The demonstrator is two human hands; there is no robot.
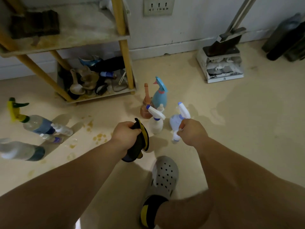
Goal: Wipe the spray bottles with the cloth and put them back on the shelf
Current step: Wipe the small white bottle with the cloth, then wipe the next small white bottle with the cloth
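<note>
Closest to me is my grey clog (pixel 165 176), planted on the floor (pixel 231 129), which shows yellowish splashes (pixel 99 138) just left of the hands. If those are wet, a shifted foot could skid. A careless swing could also topple the upright bottles crowded in front of me.

My left hand (pixel 127 131) is closed tight around the dark, yellow-edged cloth (pixel 140 144), which hangs bunched below the fist. My right hand (pixel 192 131) has its fingers curled around a small white-and-blue sprayer (pixel 175 138). That patch is blurred, so I can't say whether it is separate from the pale-blue spray bottle (pixel 177 121) directly behind it. Cloth and sprayer are apart, so I judge the wiping isn't under way.

Just beyond stand a white spray bottle (pixel 156 121), an orange bottle (pixel 146 104) and a tall blue spray bottle (pixel 159 95), packed close together. Off to the left more bottles lie on their sides, among them a clear one with a yellow-green trigger (pixel 33 123).

Farthest is the shelf (pixel 66 42), its middle board bare on the near side and its bottom tier full of clutter. None of the spray bottles in view is on it yet.
</note>
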